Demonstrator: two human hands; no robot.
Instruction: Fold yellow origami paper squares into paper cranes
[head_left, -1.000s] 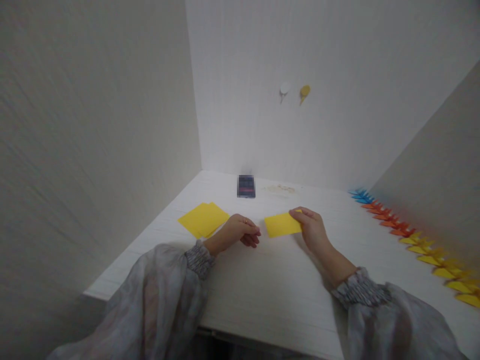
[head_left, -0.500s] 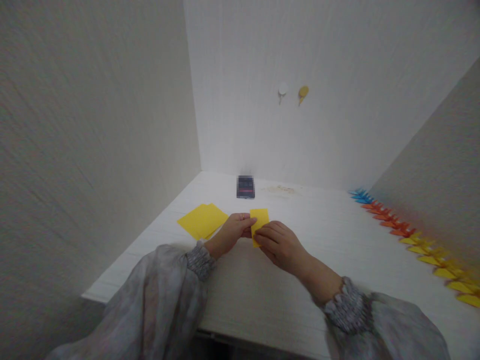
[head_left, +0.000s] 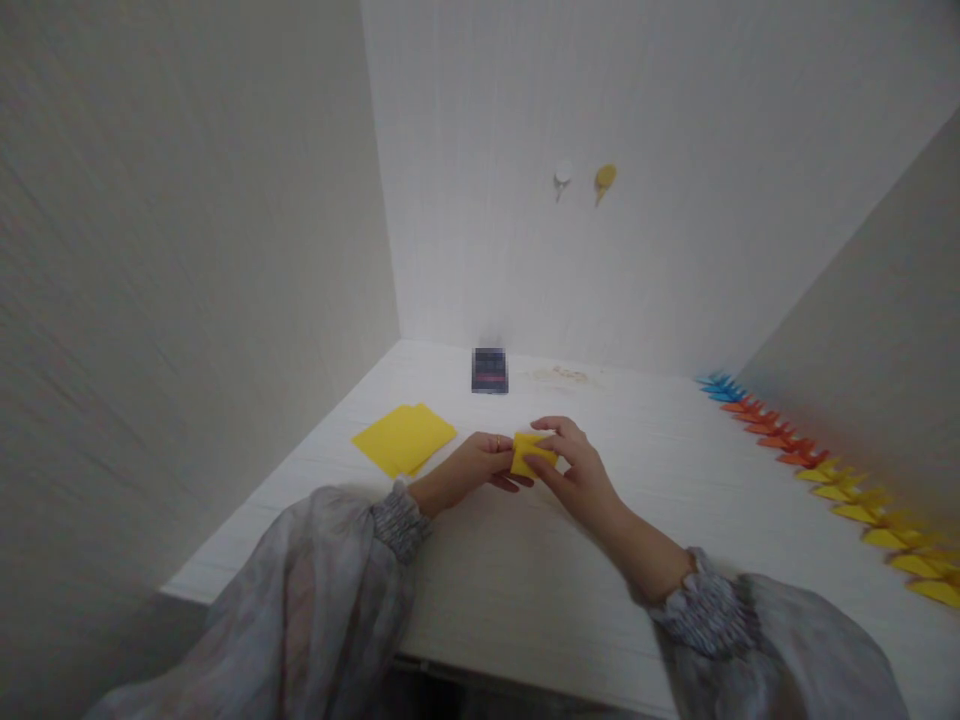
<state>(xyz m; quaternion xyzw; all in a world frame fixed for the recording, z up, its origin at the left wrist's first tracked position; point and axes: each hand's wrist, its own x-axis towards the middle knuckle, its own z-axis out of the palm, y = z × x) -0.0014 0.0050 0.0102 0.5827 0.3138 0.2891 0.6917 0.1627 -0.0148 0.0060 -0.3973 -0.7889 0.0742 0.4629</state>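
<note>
A small folded square of yellow paper (head_left: 523, 462) is held between both hands above the white table. My left hand (head_left: 486, 460) grips its left side, fingers partly under it, with a ring on one finger. From the right, my right hand (head_left: 576, 462) pinches the paper between thumb and fingers, with one finger lifted off toward the back. Part of the paper is covered by the right fingers. Left of my left hand lie flat yellow paper sheets (head_left: 401, 437), overlapping one another on the table.
A dark, blurred-out box (head_left: 490, 371) stands near the back wall. Pale brownish marks (head_left: 570, 375) show on the white table (head_left: 525, 610) beside it. Along the right runs a row of folded paper figures (head_left: 840, 485) in blue, orange and yellow. Two hooks, one white (head_left: 562, 176) and one yellow (head_left: 606, 178), hang on the wall.
The yellow paper has gone from an upright narrow strip to a shorter, squarer shape, folded over. My right hand has shifted up and its fingers have spread over the paper.
</note>
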